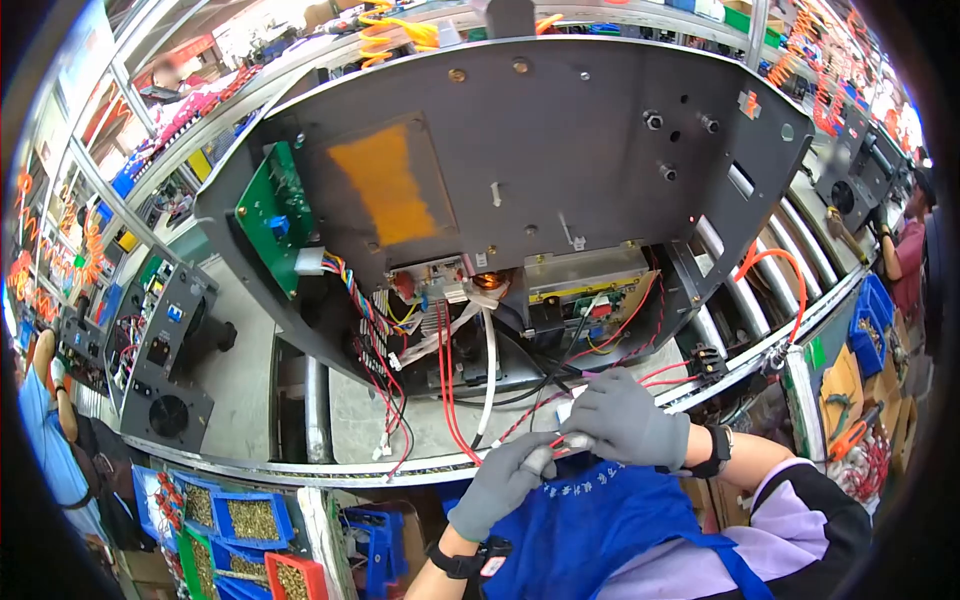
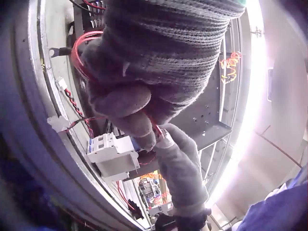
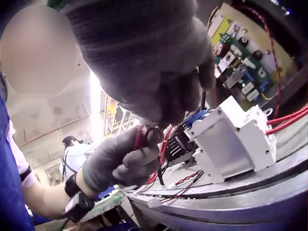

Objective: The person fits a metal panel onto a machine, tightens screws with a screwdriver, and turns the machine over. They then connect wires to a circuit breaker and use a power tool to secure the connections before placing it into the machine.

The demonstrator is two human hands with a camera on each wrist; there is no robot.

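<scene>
Both hands wear grey knit gloves and meet just in front of the bench edge. The left hand (image 1: 503, 483) grips red wires (image 1: 451, 410) that run down from the open dark metal chassis (image 1: 560, 140). Against it, the right hand (image 1: 628, 420) pinches the wire ends, seen in the left wrist view as a small pale piece (image 2: 166, 139) at the fingertips. Beside the hands a white breaker block (image 3: 231, 139) sits on the rail, with red wires on its far side. Exactly what the right fingertips hold is partly hidden.
Blue bins of small brass parts (image 1: 255, 520) and a red bin (image 1: 297, 578) stand lower left. A black connector (image 1: 707, 363) lies on the metal rail at right. Loose white plugs (image 1: 383, 447) hang at the bench edge. Other people work at both sides.
</scene>
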